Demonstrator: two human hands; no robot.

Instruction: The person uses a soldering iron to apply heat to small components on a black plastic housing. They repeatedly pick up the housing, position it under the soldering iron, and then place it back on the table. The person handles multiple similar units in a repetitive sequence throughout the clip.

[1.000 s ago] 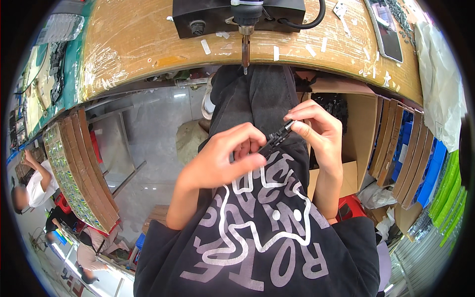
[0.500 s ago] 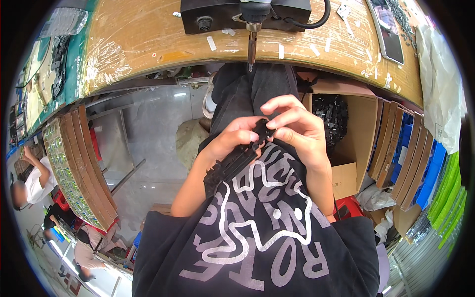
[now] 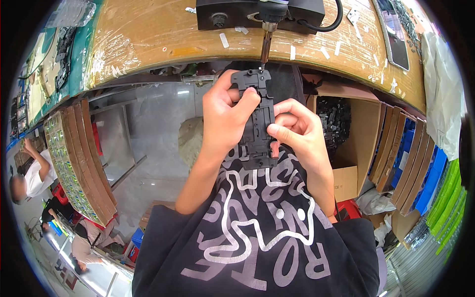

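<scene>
A long black plastic part (image 3: 261,115) with moulded slots and ribs is held upright in front of my body. My left hand (image 3: 225,111) is closed on its upper left side, thumb pressed on the face. My right hand (image 3: 299,128) is curled at the part's right edge, its thumb and bent fingers at the middle. The top end of the part is at the tip of a soldering-iron-like tool (image 3: 266,47), which points straight down from above. Whether tip and part touch, I cannot tell for sure.
A black box with a knob (image 3: 219,21) and a phone (image 3: 393,37) rest on the film-covered bench (image 3: 143,37). Right of my legs, an open cardboard box (image 3: 368,119) holds many small black pieces (image 3: 332,121). Stacked trays (image 3: 81,163) stand at left; other people are beyond them.
The black part has been turned from a slant to upright, face showing, and raised to the tool tip. My left hand has moved up with it; my right hand has shifted down along its edge.
</scene>
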